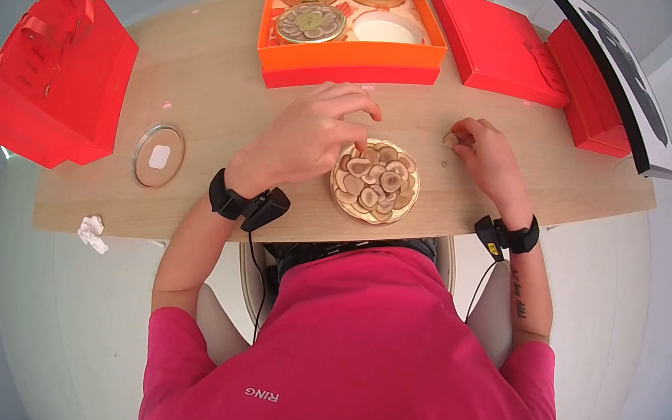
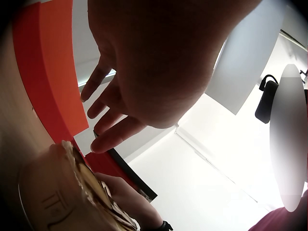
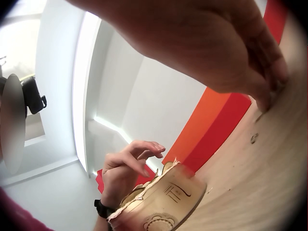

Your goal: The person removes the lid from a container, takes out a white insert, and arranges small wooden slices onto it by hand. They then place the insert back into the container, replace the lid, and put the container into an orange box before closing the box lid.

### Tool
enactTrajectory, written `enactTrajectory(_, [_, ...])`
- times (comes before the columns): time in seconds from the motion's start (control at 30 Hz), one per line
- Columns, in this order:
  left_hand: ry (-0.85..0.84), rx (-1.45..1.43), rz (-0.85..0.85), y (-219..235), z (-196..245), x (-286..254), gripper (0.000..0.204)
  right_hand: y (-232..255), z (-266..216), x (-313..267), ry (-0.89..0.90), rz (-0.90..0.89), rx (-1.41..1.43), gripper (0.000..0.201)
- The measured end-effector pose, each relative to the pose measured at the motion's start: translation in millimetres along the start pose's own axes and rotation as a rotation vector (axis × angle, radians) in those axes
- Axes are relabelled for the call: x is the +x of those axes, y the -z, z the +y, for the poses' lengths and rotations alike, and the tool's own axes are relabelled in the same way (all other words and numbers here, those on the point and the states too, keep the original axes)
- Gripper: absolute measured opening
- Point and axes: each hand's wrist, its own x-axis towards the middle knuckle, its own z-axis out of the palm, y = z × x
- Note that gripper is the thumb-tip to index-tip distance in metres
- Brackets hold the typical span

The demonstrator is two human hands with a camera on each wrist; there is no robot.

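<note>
A round tub point(image 1: 375, 183) filled with brown-edged dried slices stands near the table's front edge; its printed side shows in the right wrist view point(image 3: 166, 199). The left hand point(image 1: 313, 132) is held over the tub's left rim, fingers apart and loosely bent, with nothing seen in them. To the right of the tub, the right hand point(image 1: 489, 159) pinches a small slice point(image 1: 451, 140) at the table top between thumb and fingers. A tiny crumb point(image 1: 443, 164) lies just below that slice, also visible in the right wrist view point(image 3: 254, 138).
An orange-red box point(image 1: 351, 58) at the back holds several round tubs and one vacant round recess. A red bag point(image 1: 66, 79) and a round lid point(image 1: 158, 155) are at left, crumpled tissue point(image 1: 93, 233) at the front left edge. Red boxes point(image 1: 502, 47) and a framed picture point(image 1: 629, 81) stand at right.
</note>
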Motion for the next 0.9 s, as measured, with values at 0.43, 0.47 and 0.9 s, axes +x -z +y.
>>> enactTrajectory(0.43, [0.002, 0.004, -0.013, 0, 1, 0, 0.031, 1, -3, -1, 0.041, -0.047, 0.005, 0.020])
enactTrajectory(0.47, [0.005, 0.006, -0.017, 0, 1, 0, 0.030, -1, -5, 0, 0.040, -0.047, 0.013, 0.021])
enactTrajectory(0.9, [0.008, -0.004, -0.017, -1, -1, -1, 0.030, 8, -24, 2, 0.001, 0.023, 0.245, 0.023])
